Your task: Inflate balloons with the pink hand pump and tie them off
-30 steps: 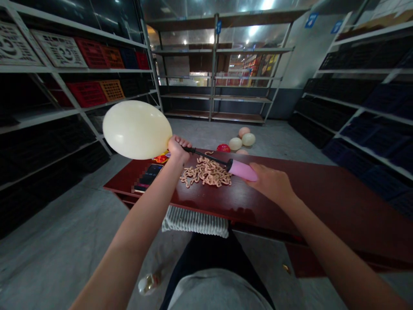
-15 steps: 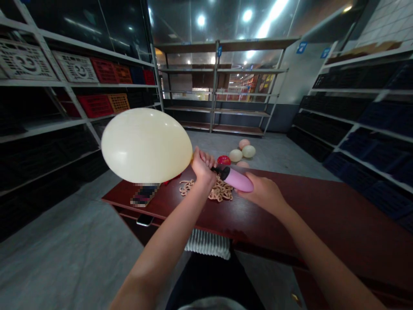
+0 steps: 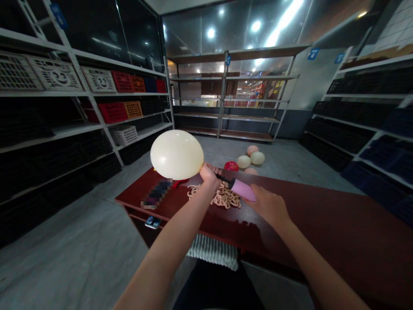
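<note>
My left hand (image 3: 209, 173) is closed around the neck of an inflated cream balloon (image 3: 177, 154), pinching it onto the black nozzle of a pink hand pump (image 3: 242, 190). My right hand (image 3: 270, 206) grips the pump's pink body from the right. Both hands hover over a dark red table (image 3: 322, 224). Right under the pump lies a heap of limp uninflated balloons (image 3: 222, 197) on the tabletop.
A phone (image 3: 157, 193) lies on the table's left part and another (image 3: 152, 222) on a ledge below it. Several inflated balloons (image 3: 248, 160) sit on the floor beyond the table. Metal shelving with crates (image 3: 106, 97) lines both sides and the back.
The pump's black rod has been pushed in, bringing my hands closer together. The view has tilted upward and the balloon now looks farther from the camera.
</note>
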`<state>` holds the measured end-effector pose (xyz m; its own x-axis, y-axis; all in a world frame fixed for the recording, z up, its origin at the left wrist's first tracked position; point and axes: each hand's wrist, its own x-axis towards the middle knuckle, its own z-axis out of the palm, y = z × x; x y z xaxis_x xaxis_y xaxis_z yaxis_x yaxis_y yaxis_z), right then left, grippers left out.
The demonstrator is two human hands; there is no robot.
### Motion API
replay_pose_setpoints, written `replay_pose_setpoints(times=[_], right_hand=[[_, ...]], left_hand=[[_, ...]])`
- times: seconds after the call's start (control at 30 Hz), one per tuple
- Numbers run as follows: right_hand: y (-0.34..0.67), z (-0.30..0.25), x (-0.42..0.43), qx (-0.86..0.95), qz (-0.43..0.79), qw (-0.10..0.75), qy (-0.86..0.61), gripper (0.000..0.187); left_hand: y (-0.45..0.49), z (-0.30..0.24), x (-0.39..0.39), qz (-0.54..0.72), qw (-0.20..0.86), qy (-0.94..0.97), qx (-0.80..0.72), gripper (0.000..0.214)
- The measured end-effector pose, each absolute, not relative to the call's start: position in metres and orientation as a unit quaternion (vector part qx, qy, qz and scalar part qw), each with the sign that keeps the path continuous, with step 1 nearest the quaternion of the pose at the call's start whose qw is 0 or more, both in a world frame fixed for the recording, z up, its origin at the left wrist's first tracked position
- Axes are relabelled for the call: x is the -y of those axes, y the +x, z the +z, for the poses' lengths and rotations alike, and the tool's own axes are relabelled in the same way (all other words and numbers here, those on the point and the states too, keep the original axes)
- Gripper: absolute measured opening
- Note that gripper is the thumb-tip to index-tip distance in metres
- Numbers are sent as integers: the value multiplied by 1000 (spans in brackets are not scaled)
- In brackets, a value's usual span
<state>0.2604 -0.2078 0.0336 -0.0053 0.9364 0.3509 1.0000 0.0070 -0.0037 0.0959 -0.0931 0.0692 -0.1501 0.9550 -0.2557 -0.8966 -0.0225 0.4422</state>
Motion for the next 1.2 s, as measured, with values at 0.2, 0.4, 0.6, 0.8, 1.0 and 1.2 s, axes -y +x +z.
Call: replay_pose_setpoints(times=[0.2, 0.4, 0.6, 0.8, 1.0, 1.2], right_hand=[[278, 11, 212, 706, -119, 119, -687, 27], [284, 8, 223, 701, -96, 151, -691, 27], [283, 3, 224, 687, -49, 132, -712, 28], [275, 7, 223, 678, -48, 118, -724, 41], [256, 40, 223, 670, -70, 124, -729, 45], [261, 41, 223, 684, -122, 136, -706, 41]], left_hand=[[66, 61, 81, 716, 639, 51, -276, 35], [39, 75, 79, 720, 639, 65, -263, 38], [52, 91, 96, 745, 615, 141, -217, 45], [90, 102, 122, 734, 619, 186, -208, 48], [125, 95, 141, 722, 636, 182, -201, 48], [124, 82, 132, 704, 670, 139, -192, 45]])
